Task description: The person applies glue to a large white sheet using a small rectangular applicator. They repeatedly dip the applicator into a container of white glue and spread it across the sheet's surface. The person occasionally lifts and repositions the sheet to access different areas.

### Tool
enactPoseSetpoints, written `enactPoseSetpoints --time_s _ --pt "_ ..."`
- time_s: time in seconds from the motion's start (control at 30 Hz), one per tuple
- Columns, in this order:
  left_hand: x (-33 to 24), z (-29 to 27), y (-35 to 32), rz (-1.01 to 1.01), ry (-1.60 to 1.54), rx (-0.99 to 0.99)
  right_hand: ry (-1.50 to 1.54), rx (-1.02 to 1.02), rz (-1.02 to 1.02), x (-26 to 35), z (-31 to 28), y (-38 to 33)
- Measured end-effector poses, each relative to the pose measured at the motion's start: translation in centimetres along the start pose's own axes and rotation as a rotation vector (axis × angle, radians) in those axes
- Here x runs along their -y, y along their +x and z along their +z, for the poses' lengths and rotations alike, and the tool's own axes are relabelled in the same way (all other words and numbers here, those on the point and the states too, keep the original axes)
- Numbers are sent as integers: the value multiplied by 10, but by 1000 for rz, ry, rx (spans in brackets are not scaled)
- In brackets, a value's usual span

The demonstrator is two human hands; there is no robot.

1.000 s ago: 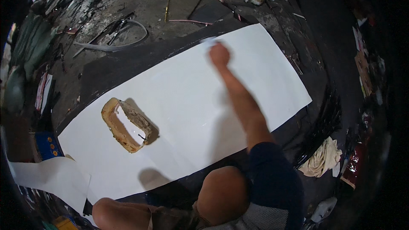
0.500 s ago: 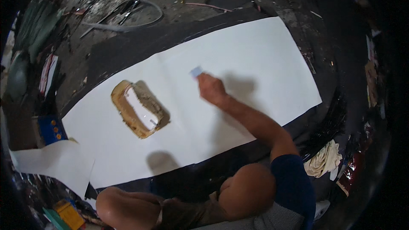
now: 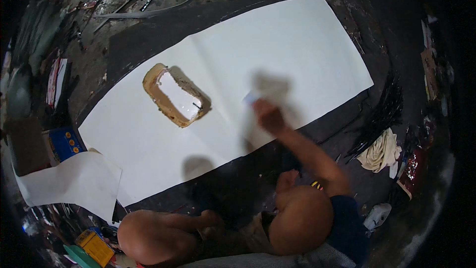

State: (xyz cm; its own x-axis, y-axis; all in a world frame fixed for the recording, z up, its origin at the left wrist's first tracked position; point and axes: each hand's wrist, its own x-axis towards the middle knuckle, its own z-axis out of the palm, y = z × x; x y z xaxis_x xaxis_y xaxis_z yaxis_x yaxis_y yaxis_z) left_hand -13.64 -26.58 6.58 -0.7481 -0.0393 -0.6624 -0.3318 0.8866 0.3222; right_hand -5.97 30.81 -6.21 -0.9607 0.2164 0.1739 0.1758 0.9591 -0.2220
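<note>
The right hand (image 3: 267, 115) is closed around a small pale-blue piece (image 3: 250, 98), perhaps a scraper or chalk, pressed to the near edge of the big white sheet (image 3: 277, 44) spread on the floor. The left hand (image 3: 286, 177) rests by the knee; whether it is open cannot be told. The sheet looks light, thin and floppy, easily creased, best lifted by two corners. A tan frame-like mould (image 3: 174, 96) lies on it farther left. Since the earlier frames, the right hand has drawn back from the sheet's far edge toward the person.
</note>
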Motion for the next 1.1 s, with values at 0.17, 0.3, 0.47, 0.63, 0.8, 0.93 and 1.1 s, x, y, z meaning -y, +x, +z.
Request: enactPoseSetpoints --time_s 0.17,0.3,0.47,0.63,0.8,0.93,1.1 --pt "1 -3 19 46 18 -27 313 37 81 40 -29 -22" --pt "-24 -16 76 218 31 -302 729 -461 745 -135 -67 -53" --pt "38 2 152 -240 -692 -770 265 -386 782 -168 -243 -108" --pt "149 -45 185 -456 -1835 -1052 -52 -471 789 -148 -313 -182" --pt "120 -86 178 -689 -2024 -1018 -341 -556 957 -109 -362 -242" --pt "193 -123 183 -668 -2079 -1086 -377 -493 1038 -87 -339 -248" --pt "114 -127 167 -489 -1558 -1073 -546 -559 1137 -79 -392 -317"
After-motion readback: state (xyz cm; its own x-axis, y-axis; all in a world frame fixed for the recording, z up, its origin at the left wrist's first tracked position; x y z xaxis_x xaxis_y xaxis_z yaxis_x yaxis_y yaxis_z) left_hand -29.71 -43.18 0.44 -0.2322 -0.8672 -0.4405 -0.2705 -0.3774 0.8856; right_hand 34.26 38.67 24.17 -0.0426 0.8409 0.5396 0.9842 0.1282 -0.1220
